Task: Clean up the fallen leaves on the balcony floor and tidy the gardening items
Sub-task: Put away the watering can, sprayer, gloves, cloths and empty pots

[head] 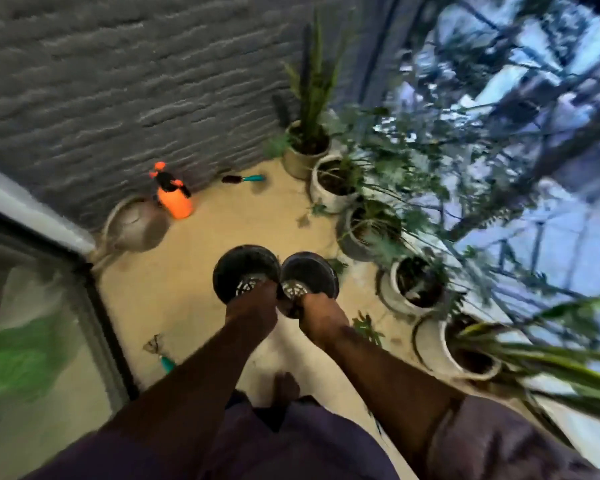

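The light is dim and cool, and it comes from the glass (534, 98) on the right, so the floor (243, 216) looks pale yellow and the arms are dark. Motion blur smears almost everything, most strongly the plants (413, 188) and the wall (118, 81). The wide lens bends lines at the edges.

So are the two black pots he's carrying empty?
Empty: both black pots show bare drainage holes at the bottom, no soil.

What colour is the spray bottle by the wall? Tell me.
Orange with a black top, on the spray bottle; head view.
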### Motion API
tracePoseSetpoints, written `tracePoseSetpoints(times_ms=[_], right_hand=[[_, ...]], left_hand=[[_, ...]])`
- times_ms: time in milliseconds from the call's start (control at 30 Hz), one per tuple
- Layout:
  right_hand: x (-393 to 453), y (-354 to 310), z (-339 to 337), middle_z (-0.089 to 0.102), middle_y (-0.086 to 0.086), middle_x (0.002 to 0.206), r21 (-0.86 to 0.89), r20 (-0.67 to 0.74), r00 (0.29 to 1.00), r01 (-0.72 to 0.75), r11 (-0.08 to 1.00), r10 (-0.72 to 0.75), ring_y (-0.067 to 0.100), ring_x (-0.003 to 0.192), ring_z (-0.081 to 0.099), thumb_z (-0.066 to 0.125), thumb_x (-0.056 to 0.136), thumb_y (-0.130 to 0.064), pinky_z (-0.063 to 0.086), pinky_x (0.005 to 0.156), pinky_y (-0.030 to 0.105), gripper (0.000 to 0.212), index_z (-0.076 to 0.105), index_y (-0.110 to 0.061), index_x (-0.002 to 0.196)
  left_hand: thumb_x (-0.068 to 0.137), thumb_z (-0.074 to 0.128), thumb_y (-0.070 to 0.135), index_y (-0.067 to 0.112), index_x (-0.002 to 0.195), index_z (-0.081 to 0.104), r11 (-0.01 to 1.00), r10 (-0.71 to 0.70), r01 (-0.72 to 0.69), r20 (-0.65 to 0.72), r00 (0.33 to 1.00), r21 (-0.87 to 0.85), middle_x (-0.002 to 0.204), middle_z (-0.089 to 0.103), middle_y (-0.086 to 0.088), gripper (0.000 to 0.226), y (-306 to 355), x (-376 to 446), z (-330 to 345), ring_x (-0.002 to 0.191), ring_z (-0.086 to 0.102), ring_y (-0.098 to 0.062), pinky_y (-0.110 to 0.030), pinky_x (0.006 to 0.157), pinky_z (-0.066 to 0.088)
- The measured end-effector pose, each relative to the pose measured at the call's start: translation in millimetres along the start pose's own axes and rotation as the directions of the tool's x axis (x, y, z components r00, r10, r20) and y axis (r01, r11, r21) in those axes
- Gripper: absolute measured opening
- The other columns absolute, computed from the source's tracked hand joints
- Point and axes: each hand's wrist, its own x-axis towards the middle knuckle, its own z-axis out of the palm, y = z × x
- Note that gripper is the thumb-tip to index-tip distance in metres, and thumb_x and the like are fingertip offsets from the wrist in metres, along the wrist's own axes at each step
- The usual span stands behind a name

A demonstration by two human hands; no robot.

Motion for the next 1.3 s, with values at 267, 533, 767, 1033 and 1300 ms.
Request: tracePoseSetpoints(times_ms=[267,533,767,1033,1300], right_hand=[[-168.5,173.8,43.8,0.061,0.015,0.122,0.26,-0.172,0.909,-0.331,0.907,0.381,0.034,0.107,0.061,0.046,0.092,-0.011,0.05,0.087,0.04,0.031,0.057,-0.01,0.122],[-324.7,349.7,104.4,0.06,0.016,0.124,0.487,-0.097,0.787,-0.496,0.719,0.609,0.034,0.112,0.058,0.044,0.094,-0.015,0.047,0.092,0.038,0.032,0.056,-0.008,0.123],[-379.6,544.1,152.7,0.059,0.009,0.125,0.541,-0.02,0.783,-0.515,0.665,0.622,0.027,0.114,0.056,0.033,0.097,-0.018,0.046,0.091,0.033,0.035,0.055,-0.013,0.124],[-404.1,747.8,185.5,0.063,0.011,0.117,0.495,0.143,0.711,-0.654,0.573,0.688,0.03,0.108,0.061,0.045,0.092,-0.009,0.051,0.086,0.037,0.029,0.06,-0.013,0.116],[-273.2,941.7,265.3,0.061,0.007,0.123,0.485,0.051,0.732,-0.613,0.624,0.679,0.026,0.112,0.058,0.036,0.098,-0.015,0.047,0.09,0.032,0.032,0.057,-0.016,0.122]], left_hand=[[0.094,0.044,0.021,0.022,0.114,0.057,0.886,0.395,-0.409,0.109,0.912,0.219,0.118,0.06,-0.004,0.023,166.6,-98.7,86.8,0.11,0.058,-0.026,-0.034,0.087,0.047],[0.089,0.054,0.03,0.019,0.103,0.063,0.804,0.444,-0.537,0.343,0.828,0.256,0.11,0.066,-0.007,0.02,322.5,-217.0,201.3,0.101,0.063,-0.03,-0.037,0.079,0.05],[0.092,0.049,0.02,0.018,0.117,0.057,0.766,0.394,-0.538,0.405,0.825,0.352,0.119,0.063,-0.005,0.027,483.5,-244.5,333.9,0.109,0.061,-0.027,-0.035,0.085,0.05],[0.095,0.042,0.014,0.02,0.126,0.051,0.717,0.425,-0.625,0.518,0.743,0.309,0.129,0.057,-0.006,0.033,657.7,-240.4,469.7,0.118,0.056,-0.028,-0.037,0.092,0.046],[0.1,0.036,0.015,0.01,0.121,0.054,0.597,0.44,-0.675,0.527,0.727,0.433,0.121,0.061,-0.008,0.028,756.0,-103.7,663.0,0.109,0.06,-0.026,-0.034,0.085,0.048]])
